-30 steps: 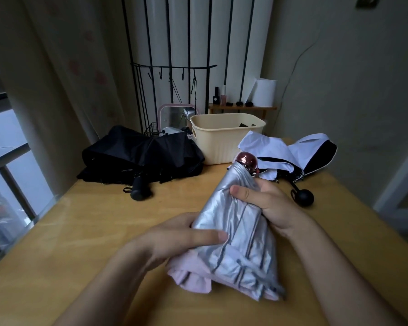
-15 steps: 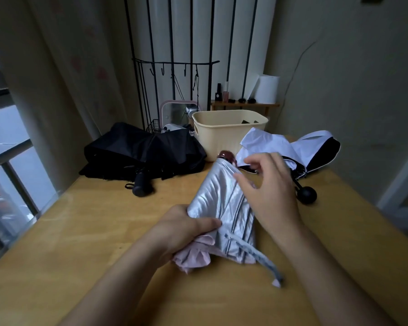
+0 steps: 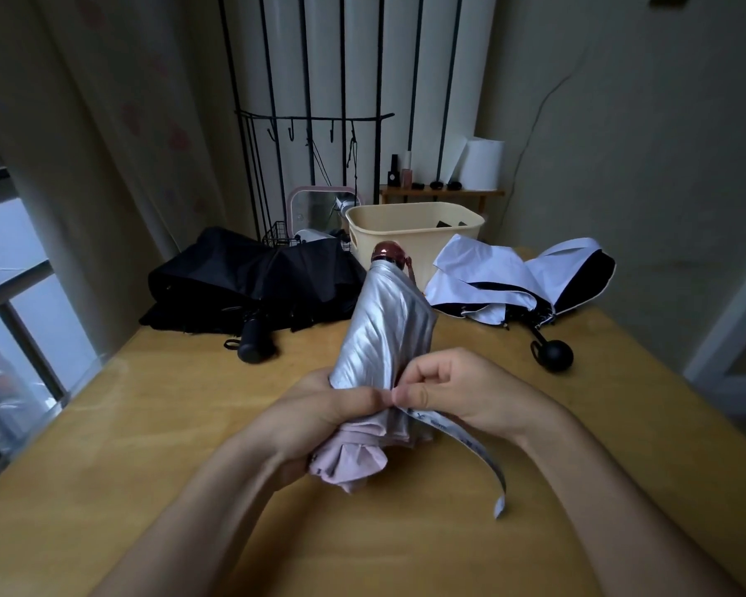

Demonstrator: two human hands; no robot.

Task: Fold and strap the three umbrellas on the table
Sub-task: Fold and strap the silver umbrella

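A silver umbrella point(image 3: 384, 329) with pink lining and a dark red handle knob is held upright-tilted over the table centre, its canopy twisted into a roll. My left hand point(image 3: 319, 420) grips its lower end. My right hand point(image 3: 461, 394) pinches the root of its strap point(image 3: 474, 450), which hangs loose to the right. A black umbrella point(image 3: 250, 282) lies crumpled at the back left. A white-and-black umbrella point(image 3: 517, 277) with a round black handle lies unfolded at the back right.
A cream plastic basket point(image 3: 410, 234) stands at the back centre of the wooden table point(image 3: 147, 424), with a pink mirror and a wire rack behind it. A window and curtain are on the left; a small shelf with bottles stands by the far wall.
The canopy has been wound tighter and the umbrella tipped more upright. My right hand came down from the upper canopy to the strap near my left thumb.
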